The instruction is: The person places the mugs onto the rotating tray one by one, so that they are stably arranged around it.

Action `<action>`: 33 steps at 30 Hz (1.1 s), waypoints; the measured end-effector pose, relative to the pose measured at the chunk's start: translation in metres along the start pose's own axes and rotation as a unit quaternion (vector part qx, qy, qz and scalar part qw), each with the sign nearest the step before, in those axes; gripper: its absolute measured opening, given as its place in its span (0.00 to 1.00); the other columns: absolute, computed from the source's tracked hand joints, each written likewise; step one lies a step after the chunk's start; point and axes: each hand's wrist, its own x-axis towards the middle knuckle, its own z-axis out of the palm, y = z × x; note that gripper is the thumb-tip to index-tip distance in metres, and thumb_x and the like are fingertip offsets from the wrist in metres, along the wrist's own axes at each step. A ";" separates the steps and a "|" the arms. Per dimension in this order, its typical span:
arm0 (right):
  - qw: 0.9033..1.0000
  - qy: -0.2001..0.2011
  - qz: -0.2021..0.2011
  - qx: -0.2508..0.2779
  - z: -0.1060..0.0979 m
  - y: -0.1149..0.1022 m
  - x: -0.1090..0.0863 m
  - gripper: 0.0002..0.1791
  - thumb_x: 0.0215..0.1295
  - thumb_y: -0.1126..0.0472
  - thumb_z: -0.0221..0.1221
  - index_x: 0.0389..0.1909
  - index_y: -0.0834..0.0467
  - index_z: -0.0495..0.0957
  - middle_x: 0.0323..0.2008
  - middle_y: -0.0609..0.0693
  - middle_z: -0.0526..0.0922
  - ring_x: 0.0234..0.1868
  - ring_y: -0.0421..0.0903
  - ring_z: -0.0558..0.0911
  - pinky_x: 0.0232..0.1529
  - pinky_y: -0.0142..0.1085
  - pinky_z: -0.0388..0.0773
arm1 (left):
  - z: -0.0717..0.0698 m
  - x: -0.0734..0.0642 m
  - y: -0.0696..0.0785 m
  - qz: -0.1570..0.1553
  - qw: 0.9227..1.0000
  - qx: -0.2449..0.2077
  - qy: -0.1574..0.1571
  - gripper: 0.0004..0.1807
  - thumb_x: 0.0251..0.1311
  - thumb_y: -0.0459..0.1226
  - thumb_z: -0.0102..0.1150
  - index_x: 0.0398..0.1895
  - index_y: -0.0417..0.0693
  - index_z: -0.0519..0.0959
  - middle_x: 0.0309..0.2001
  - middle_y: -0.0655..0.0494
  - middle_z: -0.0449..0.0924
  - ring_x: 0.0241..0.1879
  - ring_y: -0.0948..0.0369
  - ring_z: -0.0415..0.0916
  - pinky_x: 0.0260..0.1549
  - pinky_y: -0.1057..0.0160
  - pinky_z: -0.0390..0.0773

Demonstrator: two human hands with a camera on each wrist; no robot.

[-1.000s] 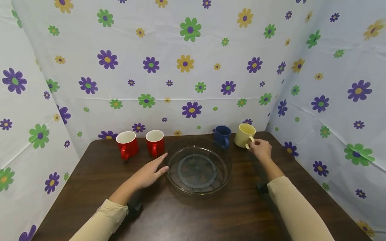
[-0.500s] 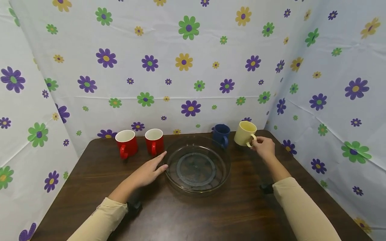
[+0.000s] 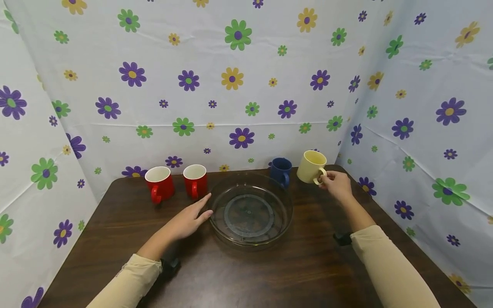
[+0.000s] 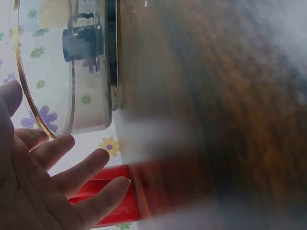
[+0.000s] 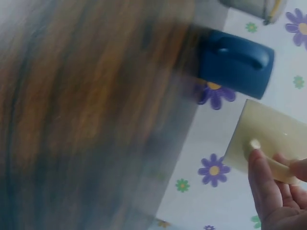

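By its handle, my right hand (image 3: 339,187) pinches a yellow mug (image 3: 308,169) at the back right. In the right wrist view the base of the yellow mug (image 5: 268,129) shows a gap above the tabletop, and the mug tilts slightly. Just left of it stands a dark blue mug (image 3: 279,169). A wide see-through glass bowl (image 3: 250,244) sits in the middle of the table. At the bowl's left rim is my left hand (image 3: 185,220), fingers extended and spread. The left wrist view shows its fingertips (image 4: 62,143) right by the rim.
Two red mugs with white insides stand at the back left: the outer red mug (image 3: 164,188) and the inner red mug (image 3: 201,184). The dark wooden table (image 3: 246,278) meets a flower-print cloth wall (image 3: 161,85) behind and at both sides.
My right hand has raised the yellow mug a little, and its tilt has grown. The left hand and the bowl have kept their places; the head view has shifted slightly.
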 end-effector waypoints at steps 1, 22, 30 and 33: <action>1.000 -0.002 -0.001 0.003 0.000 -0.002 0.000 0.17 0.74 0.66 0.57 0.53 0.78 0.77 0.45 0.73 0.84 0.28 0.40 0.87 0.30 0.26 0.84 | 0.000 0.000 -0.001 -0.001 1.000 0.001 -0.001 0.38 0.76 0.50 0.49 0.80 0.40 0.52 0.78 0.40 0.55 0.75 0.41 0.56 0.72 0.38 0.56; 0.998 -0.034 -0.061 -0.002 -0.013 -0.033 -0.007 0.15 0.75 0.66 0.56 0.51 0.76 0.78 0.45 0.72 0.84 0.35 0.53 0.89 0.34 0.28 0.85 | 0.003 0.001 0.000 -0.007 1.000 0.001 -0.003 0.38 0.77 0.50 0.48 0.81 0.41 0.51 0.78 0.40 0.52 0.76 0.41 0.55 0.72 0.37 0.55; 0.996 -0.041 -0.077 0.004 -0.010 -0.043 -0.010 0.14 0.74 0.66 0.56 0.50 0.75 0.79 0.44 0.70 0.85 0.30 0.38 0.86 0.34 0.28 0.85 | 0.002 0.003 0.002 -0.014 1.000 0.000 -0.010 0.39 0.77 0.50 0.47 0.81 0.42 0.50 0.79 0.41 0.51 0.76 0.41 0.54 0.72 0.38 0.55; 0.996 -0.043 -0.082 0.009 -0.005 -0.047 -0.011 0.14 0.74 0.67 0.57 0.50 0.74 0.80 0.44 0.70 0.85 0.31 0.42 0.88 0.33 0.28 0.85 | 0.003 0.001 0.001 -0.019 1.000 -0.004 -0.013 0.38 0.77 0.49 0.48 0.81 0.42 0.50 0.79 0.41 0.51 0.76 0.41 0.54 0.72 0.38 0.55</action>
